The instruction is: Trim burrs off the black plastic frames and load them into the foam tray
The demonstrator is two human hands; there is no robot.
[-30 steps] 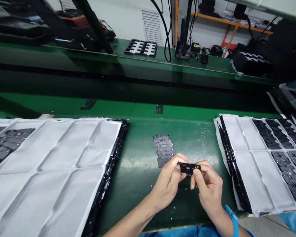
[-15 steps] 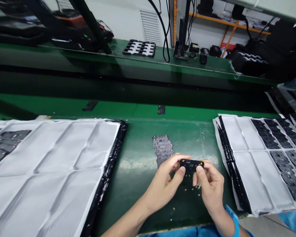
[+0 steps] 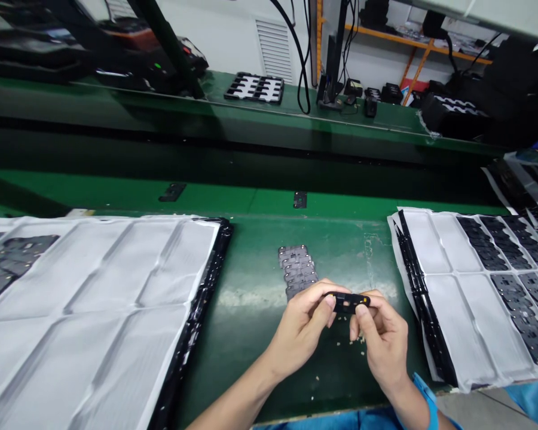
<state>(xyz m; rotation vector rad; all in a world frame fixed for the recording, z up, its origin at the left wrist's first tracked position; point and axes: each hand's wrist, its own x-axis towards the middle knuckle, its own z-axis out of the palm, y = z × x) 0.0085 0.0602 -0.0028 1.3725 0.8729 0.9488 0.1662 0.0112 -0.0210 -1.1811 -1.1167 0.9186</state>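
A small black plastic part point(image 3: 350, 303) with yellow marks near its ends is held up above the bench, one end in each hand. My left hand point(image 3: 302, 325) pinches its left end, thumb on the near face. The right end is gripped by my right hand point(image 3: 382, 334), thumb in front and fingers curled behind. Just beyond my left hand lies an overlapping row of similar dark parts point(image 3: 297, 266), its near end covered by the fingers. Tiny pale bits point(image 3: 339, 343) are scattered on the green bench point(image 3: 251, 346) below the hands.
On the left stands a stack of white-lined trays point(image 3: 103, 269), with dark parts at its far left. Another tray stack point(image 3: 448, 310) on the right holds rows of dark parts. Two single parts lie on a moving-looking green strip point(image 3: 233, 200) behind; a raised shelf point(image 3: 260, 113) runs beyond.
The black part has tilted in my hands, its right end slightly lower, and my left thumb has moved up onto its face. The two loose parts behind have shifted right.
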